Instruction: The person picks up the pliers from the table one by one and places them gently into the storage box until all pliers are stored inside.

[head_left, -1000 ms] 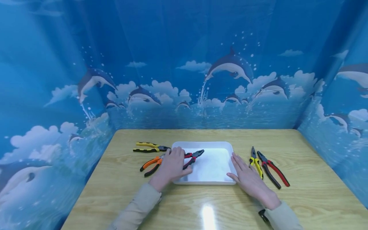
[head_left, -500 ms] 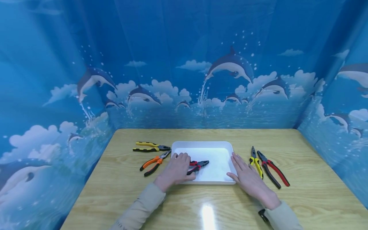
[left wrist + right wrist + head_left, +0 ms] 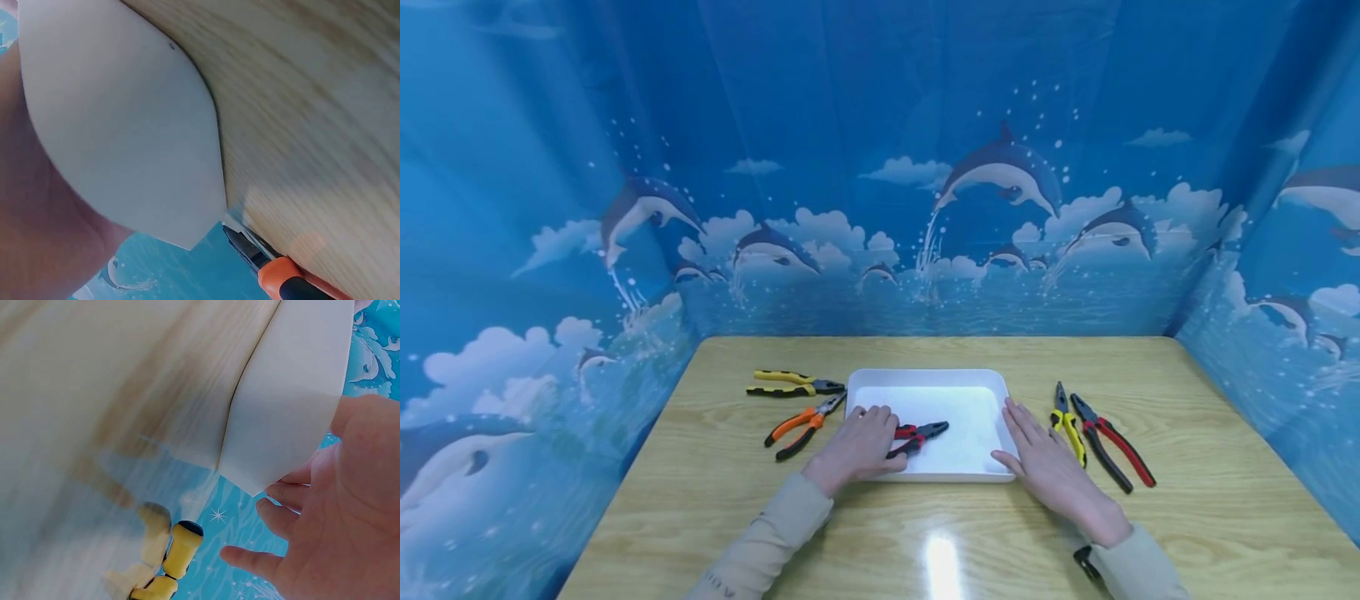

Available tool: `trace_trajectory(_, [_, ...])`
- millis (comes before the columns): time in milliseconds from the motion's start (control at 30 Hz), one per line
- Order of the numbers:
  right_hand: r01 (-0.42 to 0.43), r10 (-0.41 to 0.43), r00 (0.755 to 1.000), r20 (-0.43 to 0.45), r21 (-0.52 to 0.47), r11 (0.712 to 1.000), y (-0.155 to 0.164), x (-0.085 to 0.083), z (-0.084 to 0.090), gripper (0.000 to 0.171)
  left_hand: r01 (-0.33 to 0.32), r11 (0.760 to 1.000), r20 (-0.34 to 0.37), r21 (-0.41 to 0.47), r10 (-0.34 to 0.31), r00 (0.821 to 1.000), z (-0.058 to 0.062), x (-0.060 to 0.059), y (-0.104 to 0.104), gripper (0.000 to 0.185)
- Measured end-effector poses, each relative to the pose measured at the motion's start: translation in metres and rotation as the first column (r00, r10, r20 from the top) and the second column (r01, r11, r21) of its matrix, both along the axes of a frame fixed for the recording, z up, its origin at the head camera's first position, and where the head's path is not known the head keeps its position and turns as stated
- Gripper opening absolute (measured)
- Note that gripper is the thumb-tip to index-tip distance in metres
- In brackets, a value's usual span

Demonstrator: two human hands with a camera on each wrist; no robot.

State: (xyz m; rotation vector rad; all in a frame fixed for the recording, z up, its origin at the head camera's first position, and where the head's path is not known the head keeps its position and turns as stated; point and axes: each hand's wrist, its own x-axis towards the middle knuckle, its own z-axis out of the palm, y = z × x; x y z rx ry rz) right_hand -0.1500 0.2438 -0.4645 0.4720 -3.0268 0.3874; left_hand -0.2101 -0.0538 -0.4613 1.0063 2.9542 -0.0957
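Observation:
A white tray sits mid-table. Red-and-black pliers lie inside it near the front left, nose pointing right. My left hand covers their handles, fingers curled over them. My right hand lies flat on the table against the tray's right edge, fingers straight, thumb at the front right corner. In the left wrist view the tray's corner and my palm fill the left side. The right wrist view shows the tray and my spread right hand.
Yellow-and-black pliers and orange-and-black pliers lie left of the tray; the orange pair also shows by the left wrist. Yellow pliers and red pliers lie to the right. Blue dolphin curtains wall three sides.
My left hand brought the red-and-black pliers from the tray's left rim down onto its floor, toward the front. The right hand stayed put.

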Motion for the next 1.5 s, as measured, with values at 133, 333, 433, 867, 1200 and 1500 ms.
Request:
trace_trajectory(133, [-0.002,0.002,1.0,0.0,0.001,1.0,0.0,0.0,0.0,0.072,0.003,1.0,0.048,-0.015,-0.002,0.999,0.002,-0.001,-0.001,0.05])
trace_trajectory(333, [-0.004,0.004,1.0,-0.002,0.001,1.0,0.001,0.0,-0.001,0.073,-0.02,1.0,0.138,-0.023,0.023,0.99,0.01,0.0,-0.003,0.053])
trace_trajectory(433, [-0.002,0.002,1.0,0.0,0.005,1.0,0.001,0.0,-0.001,0.074,-0.018,1.0,0.16,-0.02,0.021,0.987,0.012,0.0,-0.003,0.054])
trace_trajectory(867, [0.009,-0.009,1.0,0.006,0.011,1.0,0.001,0.0,-0.001,0.073,0.013,1.0,0.191,0.009,-0.015,0.981,0.02,0.004,-0.006,0.047])
trace_trajectory(1200, [-0.001,0.001,1.0,-0.009,0.005,1.0,-0.001,0.002,0.0,0.073,0.038,0.999,0.198,0.029,-0.043,0.979,0.021,0.006,-0.009,0.042])
trace_trajectory(1500, [-0.003,0.003,1.0,-0.017,0.001,1.0,-0.001,0.001,0.0,0.072,0.003,0.982,0.128,0.189,-0.028,0.991,0.022,0.003,-0.01,0.027])
